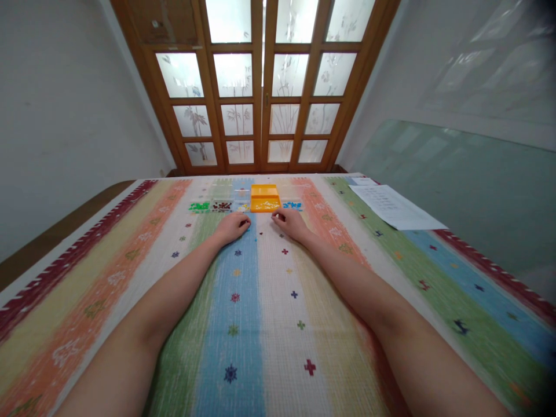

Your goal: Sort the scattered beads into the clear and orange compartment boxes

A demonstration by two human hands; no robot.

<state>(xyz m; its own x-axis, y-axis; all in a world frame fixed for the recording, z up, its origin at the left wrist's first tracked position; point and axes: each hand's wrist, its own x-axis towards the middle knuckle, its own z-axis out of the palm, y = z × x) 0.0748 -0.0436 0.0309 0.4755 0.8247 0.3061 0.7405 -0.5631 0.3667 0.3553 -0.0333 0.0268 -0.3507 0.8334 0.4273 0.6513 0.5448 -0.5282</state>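
Note:
My left hand [233, 227] rests on the striped tablecloth with its fingers curled together. My right hand [292, 224] lies across from it, thumb and fingers brought close in a pinch. What either hand holds, if anything, is too small to make out. Just beyond them stands an open orange box [266, 192] with small pale pieces [264, 205] inside. To its left are small green pieces [198, 207], dark brown pieces [222, 206] and yellow pieces [244, 208] in clear boxes. Blue pieces [292, 205] are on its right. A tiny dark piece [261, 233] lies between the hands.
A striped, patterned tablecloth [247, 336] covers the table. White paper sheets [393, 207] lie at the far right. Wooden doors with glass panes [263, 98] stand behind the table, and a pale green glass panel [460, 191] leans along the right wall.

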